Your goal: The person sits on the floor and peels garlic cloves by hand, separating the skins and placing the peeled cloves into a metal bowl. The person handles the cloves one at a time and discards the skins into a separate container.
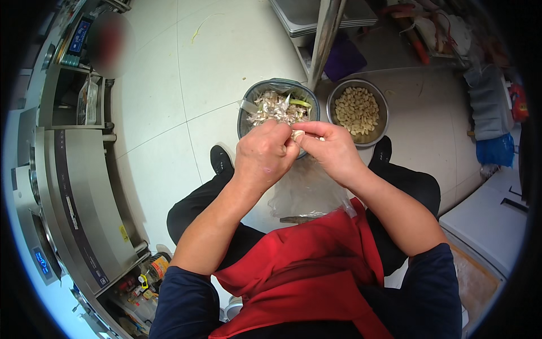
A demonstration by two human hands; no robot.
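Note:
My left hand (266,154) and my right hand (332,150) meet in front of me. Pinched between their fingertips is a pale garlic clove (298,134). Another whitish bit of garlic (322,138) shows at my right fingers; the rest of it is hidden. Just beyond my hands stands a bin (316,106) lined with a clear bag, full of papery garlic skins (277,106) and a green stalk (300,102). To its right, a steel bowl (384,106) holds many peeled garlic cloves (356,111).
A metal table leg (324,46) rises behind the bin, near stacked trays (288,21). A clear plastic bag (311,190) lies between my knees. Steel kitchen equipment (87,199) lines the left; a white cabinet (487,212) is at right. A blurred red shape (110,44) is upper left.

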